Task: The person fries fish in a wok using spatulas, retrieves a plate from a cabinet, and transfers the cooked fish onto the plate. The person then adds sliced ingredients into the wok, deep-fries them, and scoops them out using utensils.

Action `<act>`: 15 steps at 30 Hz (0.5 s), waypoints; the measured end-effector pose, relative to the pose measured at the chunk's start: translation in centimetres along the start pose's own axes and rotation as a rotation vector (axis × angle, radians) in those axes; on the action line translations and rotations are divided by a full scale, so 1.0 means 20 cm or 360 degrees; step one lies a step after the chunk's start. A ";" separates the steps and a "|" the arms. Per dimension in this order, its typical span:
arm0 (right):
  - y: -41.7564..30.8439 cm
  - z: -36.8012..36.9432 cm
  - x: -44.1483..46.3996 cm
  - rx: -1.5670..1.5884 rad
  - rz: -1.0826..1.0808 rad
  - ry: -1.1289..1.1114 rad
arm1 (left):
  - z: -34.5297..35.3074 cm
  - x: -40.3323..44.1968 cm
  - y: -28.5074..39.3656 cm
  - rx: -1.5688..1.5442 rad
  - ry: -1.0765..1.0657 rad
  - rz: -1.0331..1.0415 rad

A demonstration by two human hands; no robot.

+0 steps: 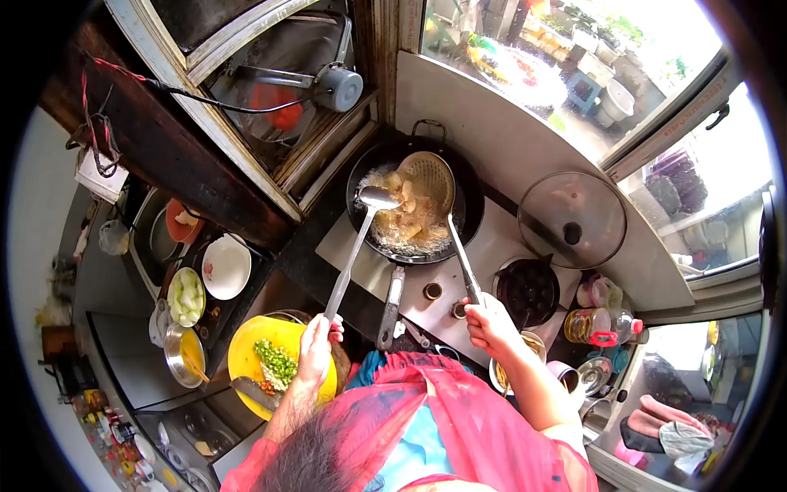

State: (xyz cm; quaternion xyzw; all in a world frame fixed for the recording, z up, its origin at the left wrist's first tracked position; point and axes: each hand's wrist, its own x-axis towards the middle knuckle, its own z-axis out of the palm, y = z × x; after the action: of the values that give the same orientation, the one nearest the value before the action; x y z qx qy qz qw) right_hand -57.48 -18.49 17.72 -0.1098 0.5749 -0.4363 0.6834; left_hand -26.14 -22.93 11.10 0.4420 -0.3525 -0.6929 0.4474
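Observation:
A black wok [469,197] on the stove holds bubbling oil with light brown pieces of food [414,220] frying in it. My left hand [317,348] is closed round the handle of a metal spoon [379,198], whose bowl is over the food on the wok's left side. In my right hand [489,328] is the handle of a perforated skimmer [429,176]; its round head lies in the upper part of the wok, tilted against the far side. Whether the spoon touches the food, I cannot tell.
Left of me, a yellow cutting board [246,348] bears chopped greens [279,365] and a knife [256,392]. White bowl [226,267], sliced vegetables [187,297] and a metal bowl [182,353] stand beyond. At right are a dark pot [529,291], glass lid [571,209] and oil bottle [580,325].

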 end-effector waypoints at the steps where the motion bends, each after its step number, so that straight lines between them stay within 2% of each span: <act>1: 0.00 0.01 -0.02 -0.0038 -0.0021 0.0027 | 0.00 0.00 0.00 -0.0019 -0.0001 0.0008; 4: 0.00 0.00 -0.07 -0.0154 -0.0089 0.0114 | 0.03 0.01 -0.01 -0.0071 0.0003 0.0017; 7: 0.06 -0.04 -0.06 -0.0478 -0.0239 0.0263 | 0.08 0.03 -0.02 -0.0162 -0.0029 0.0043; 13: 0.17 -0.11 0.06 -0.1157 -0.1088 0.0518 | 0.25 0.08 -0.01 -0.0297 -0.0202 -0.0022; 15: 0.14 -0.08 0.04 -0.1092 -0.0887 0.0542 | 0.31 0.09 0.00 -0.0405 -0.0273 -0.0077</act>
State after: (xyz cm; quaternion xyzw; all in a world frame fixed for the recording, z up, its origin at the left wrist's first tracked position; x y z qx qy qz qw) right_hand -57.58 -16.88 14.87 -0.4064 0.7382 -0.3998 0.3606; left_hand -32.34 -24.11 12.88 0.3292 -0.2881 -0.7778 0.4512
